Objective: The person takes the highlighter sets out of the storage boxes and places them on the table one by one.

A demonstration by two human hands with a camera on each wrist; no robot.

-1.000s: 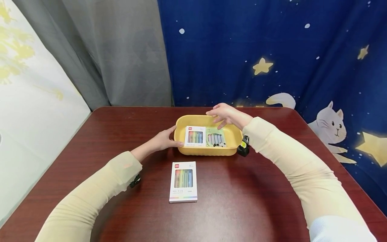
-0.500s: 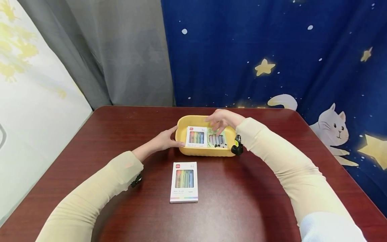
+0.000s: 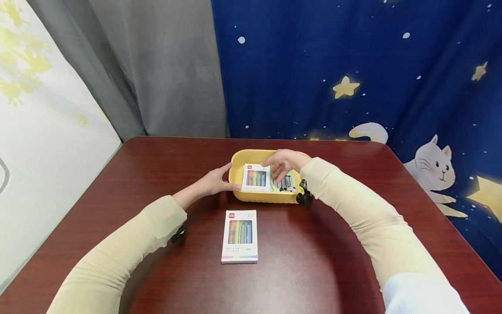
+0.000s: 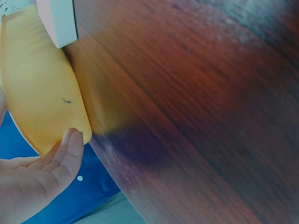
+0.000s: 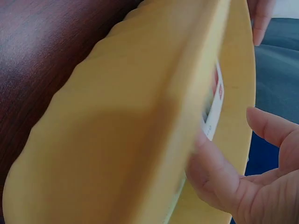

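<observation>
A yellow plastic basket (image 3: 266, 198) stands on the table. My left hand (image 3: 215, 181) grips its left end, thumb at the near rim; in the left wrist view the fingers (image 4: 70, 151) lie against the outer wall. My right hand (image 3: 285, 161) reaches down into the basket's right half, fingers parted and bent a little, holding nothing. Under it lies a green panda-printed box (image 3: 288, 188) with pens in its window, partly hidden by the fingers. Left of that lies a white box of coloured pens (image 3: 256, 178).
A second white box of coloured pens (image 3: 239, 237) lies flat on the dark red-brown table (image 3: 290, 274), in front of the basket. Behind the table's far edge hang a grey curtain (image 3: 176, 74) and a blue star-patterned curtain (image 3: 282, 78).
My right hand has moved left and down from above the far rim into the basket, over the panda box. My left hand keeps its hold on the basket's left end.
</observation>
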